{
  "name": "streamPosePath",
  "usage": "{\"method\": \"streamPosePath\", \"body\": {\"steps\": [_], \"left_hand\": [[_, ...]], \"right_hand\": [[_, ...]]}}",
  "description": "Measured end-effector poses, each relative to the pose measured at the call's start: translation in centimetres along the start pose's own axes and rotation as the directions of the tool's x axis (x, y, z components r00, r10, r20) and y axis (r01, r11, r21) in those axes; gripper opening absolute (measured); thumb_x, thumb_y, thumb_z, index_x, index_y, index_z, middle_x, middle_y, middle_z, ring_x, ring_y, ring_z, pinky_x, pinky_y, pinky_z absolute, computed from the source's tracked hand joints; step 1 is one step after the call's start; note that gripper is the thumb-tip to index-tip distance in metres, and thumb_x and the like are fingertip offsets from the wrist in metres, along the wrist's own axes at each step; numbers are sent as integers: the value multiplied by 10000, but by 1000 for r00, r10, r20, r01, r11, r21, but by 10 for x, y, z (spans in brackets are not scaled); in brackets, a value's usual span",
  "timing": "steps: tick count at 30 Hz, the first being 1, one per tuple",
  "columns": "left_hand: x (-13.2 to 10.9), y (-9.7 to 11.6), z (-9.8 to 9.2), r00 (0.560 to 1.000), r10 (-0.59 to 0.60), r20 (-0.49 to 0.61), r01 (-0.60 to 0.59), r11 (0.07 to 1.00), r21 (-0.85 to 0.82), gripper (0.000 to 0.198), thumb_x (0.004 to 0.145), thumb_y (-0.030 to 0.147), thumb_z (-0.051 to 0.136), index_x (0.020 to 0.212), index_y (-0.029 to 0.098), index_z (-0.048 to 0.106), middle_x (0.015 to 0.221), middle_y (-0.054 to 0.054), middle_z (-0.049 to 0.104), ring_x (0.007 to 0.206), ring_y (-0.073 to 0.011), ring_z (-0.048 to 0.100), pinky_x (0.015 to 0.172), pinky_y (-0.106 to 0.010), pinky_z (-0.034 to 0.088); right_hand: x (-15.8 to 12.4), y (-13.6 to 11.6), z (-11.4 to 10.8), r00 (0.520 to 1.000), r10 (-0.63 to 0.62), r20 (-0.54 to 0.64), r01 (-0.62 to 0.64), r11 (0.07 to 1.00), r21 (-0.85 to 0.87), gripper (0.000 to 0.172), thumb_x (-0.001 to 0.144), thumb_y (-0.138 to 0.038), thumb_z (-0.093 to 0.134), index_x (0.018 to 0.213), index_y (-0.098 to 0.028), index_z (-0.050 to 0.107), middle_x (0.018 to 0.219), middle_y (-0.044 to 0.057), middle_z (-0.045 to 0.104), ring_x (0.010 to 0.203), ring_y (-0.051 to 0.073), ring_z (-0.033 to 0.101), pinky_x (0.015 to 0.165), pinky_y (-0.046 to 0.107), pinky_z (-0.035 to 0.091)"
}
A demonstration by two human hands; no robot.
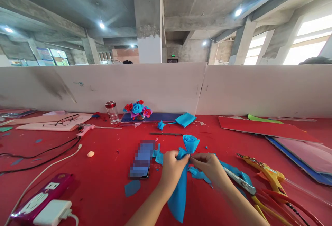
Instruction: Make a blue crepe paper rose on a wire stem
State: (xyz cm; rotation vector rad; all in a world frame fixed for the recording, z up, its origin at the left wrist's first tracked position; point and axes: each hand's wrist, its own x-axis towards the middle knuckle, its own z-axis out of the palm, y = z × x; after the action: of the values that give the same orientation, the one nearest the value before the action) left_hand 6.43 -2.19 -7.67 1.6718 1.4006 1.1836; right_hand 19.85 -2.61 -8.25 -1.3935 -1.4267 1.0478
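Observation:
Between my hands stands a blue paper flower (191, 143) with a rolled, rose-like head, gathered in at its base. My left hand (174, 166) is closed around that gathered neck, and a long strip of blue paper (178, 198) hangs below it. The fingertips of my right hand (206, 163) pinch at the same neck from the other side; whatever fine piece lies between them is hidden. Cut blue paper scraps (199, 174) lie on the red table under my hands. Scissors (241, 181) rest beside my right forearm, their handles partly hidden.
A yellow glue gun (267, 170) lies at right, near stacked coloured sheets (303, 153). Left of my hands are a phone (141, 160), a purple power strip (41, 198) and cables. A flower arrangement (137, 109) and a glass jar (112, 113) stand before the white partition (155, 84).

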Motion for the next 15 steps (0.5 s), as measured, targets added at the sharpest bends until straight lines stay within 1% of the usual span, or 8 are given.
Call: {"method": "streamPosePath", "body": {"steps": [4, 6, 9, 11, 15], "left_hand": [[0, 4, -2, 1000, 8, 17, -8, 1000, -3, 319, 654, 303, 523, 449, 170, 318, 458, 52, 264, 476, -79, 237, 423, -208, 187], [-2, 4, -1, 1000, 27, 13, -27, 1000, 1, 319, 649, 286, 520, 447, 173, 301, 458, 53, 257, 473, -78, 231, 422, -210, 182], [-4, 4, 0, 1000, 20, 21, -20, 1000, -1, 324, 651, 293, 521, 447, 174, 299, 454, 53, 254, 466, -77, 233, 417, -212, 174], [-6, 4, 1, 999, 12, 33, -11, 1000, -15, 332, 660, 326, 525, 450, 171, 318, 460, 50, 254, 472, -79, 239, 418, -210, 178], [-5, 4, 1, 999, 11, 37, -9, 999, -33, 323, 680, 349, 510, 463, 164, 357, 476, 46, 265, 487, -82, 240, 429, -207, 191]], "right_hand": [[-2, -2, 0, 1000, 20, 16, -21, 1000, 24, 266, 636, -381, 602, 613, -127, 679, 458, -16, 521, 420, 74, 372, 416, 205, 294], [-2, -2, -1, 1000, 7, 8, -7, 1000, 23, 251, 638, -370, 602, 610, -132, 680, 463, -14, 533, 433, 83, 404, 426, 206, 316], [-2, 0, -3, 1000, -15, -22, 15, 1000, -5, 249, 638, -365, 603, 606, -131, 680, 473, -4, 560, 446, 99, 451, 423, 208, 333], [-1, 2, -4, 998, -46, -44, 44, 998, -45, 252, 638, -364, 603, 611, -127, 684, 490, 9, 587, 458, 118, 489, 426, 214, 351], [-2, 3, -4, 989, -137, -54, 132, 987, -87, 244, 660, -346, 587, 638, -128, 696, 569, 44, 654, 556, 175, 580, 493, 238, 421]]}}
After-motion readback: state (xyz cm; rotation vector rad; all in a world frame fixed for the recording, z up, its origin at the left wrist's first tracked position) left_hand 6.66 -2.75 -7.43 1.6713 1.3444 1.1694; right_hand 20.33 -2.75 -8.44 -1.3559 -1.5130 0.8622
